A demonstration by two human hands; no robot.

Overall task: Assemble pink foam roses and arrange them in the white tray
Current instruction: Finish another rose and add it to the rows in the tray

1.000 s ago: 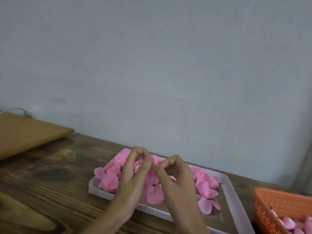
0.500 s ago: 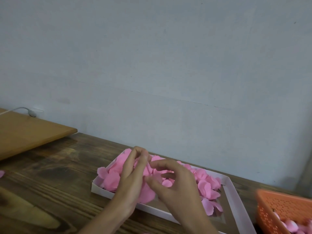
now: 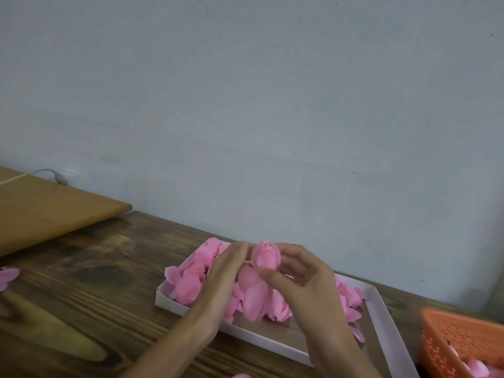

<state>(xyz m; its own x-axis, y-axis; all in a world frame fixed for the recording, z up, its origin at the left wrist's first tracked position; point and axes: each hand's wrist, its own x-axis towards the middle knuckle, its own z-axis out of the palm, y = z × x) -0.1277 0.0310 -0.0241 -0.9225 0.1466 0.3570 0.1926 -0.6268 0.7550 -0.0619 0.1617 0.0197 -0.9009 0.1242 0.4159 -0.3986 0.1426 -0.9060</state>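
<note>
At the near right corner stood an orange basket (image 3: 463,334) with pink foam pieces inside. Both forearms reached up from the bottom edge over the dark wooden table (image 3: 81,282) to the white tray (image 3: 381,320), which lay just beside the basket and held a heap of loose pink petals (image 3: 191,282). Half a second before, the hands had been low among those petals; now they held a foam rosebud (image 3: 266,255) raised above the tray. The right hand (image 3: 305,285) curled its fingers and thumb round the bud. The left hand (image 3: 223,274) appeared to pinch the bud's left side, though blur hid its thumb. A stray petal (image 3: 8,276) lay at the left edge. Beyond, a pale wooden board (image 3: 54,211) and a white cable (image 3: 41,173) met the grey wall
</note>
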